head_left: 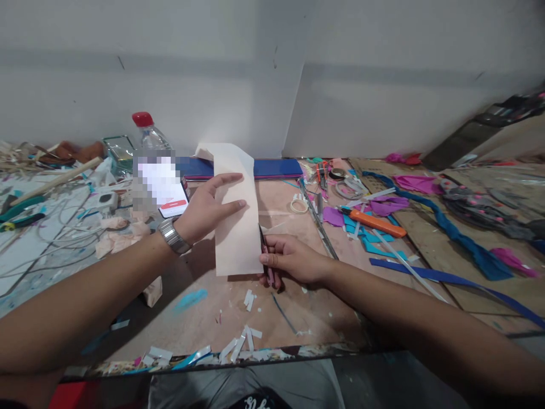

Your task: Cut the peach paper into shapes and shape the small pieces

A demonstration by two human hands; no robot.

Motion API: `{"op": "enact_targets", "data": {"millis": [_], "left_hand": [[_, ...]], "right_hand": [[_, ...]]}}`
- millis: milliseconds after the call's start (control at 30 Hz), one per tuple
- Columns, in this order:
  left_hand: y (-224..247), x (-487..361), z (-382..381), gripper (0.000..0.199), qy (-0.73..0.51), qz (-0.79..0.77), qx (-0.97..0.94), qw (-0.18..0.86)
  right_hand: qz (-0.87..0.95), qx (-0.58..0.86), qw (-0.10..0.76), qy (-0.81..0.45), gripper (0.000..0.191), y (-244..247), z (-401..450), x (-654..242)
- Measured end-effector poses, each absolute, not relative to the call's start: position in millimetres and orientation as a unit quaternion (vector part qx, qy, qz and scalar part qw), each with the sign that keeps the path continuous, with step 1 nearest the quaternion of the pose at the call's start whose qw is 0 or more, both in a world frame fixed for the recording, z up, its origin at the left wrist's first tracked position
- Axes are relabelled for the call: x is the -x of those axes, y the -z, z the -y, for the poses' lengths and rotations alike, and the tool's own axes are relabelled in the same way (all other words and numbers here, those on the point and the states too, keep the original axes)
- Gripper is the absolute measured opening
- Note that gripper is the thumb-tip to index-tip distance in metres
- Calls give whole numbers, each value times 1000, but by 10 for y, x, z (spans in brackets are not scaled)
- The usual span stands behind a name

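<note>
A pale cream sheet of paper point(237, 241) stands raised over the middle of the table, its top folded back at the far left corner. My left hand point(206, 207) grips it from the left side; thumb and forefinger lie on its front face, and the other fingers are hidden behind it. At the sheet's right edge, my right hand point(293, 258) is closed around a pair of scissors point(269, 275) with pinkish handles. The dark blades point away from me along that edge, partly hidden by the paper and fingers.
Behind the paper lies a blue folded stack point(279, 168). A lit phone point(164, 184) and a red-capped bottle point(149, 128) stand back left. An orange utility knife point(374, 222), tape roll point(298, 206) and blue strips point(451, 278) lie right. Paper scraps point(238, 343) litter the front edge.
</note>
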State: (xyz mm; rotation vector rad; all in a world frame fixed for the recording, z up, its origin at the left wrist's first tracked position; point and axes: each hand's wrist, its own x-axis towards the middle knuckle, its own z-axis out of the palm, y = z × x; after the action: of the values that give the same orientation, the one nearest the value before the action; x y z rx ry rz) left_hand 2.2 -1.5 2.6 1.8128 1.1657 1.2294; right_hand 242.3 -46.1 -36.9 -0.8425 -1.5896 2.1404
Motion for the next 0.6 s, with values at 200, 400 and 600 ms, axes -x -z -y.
{"op": "enact_targets", "data": {"millis": [200, 400, 600], "left_hand": [[-9, -14, 1, 63, -494, -426, -682, 330], [-5, -22, 15, 66, -495, -410, -697, 319], [-12, -26, 6, 64, -509, -421, -693, 289]], "right_hand": [[534, 273, 186, -778, 51, 384, 441, -2427], [510, 261, 194, -796, 56, 413, 438, -2440], [496, 249, 208, -806, 53, 343, 459, -2438]]}}
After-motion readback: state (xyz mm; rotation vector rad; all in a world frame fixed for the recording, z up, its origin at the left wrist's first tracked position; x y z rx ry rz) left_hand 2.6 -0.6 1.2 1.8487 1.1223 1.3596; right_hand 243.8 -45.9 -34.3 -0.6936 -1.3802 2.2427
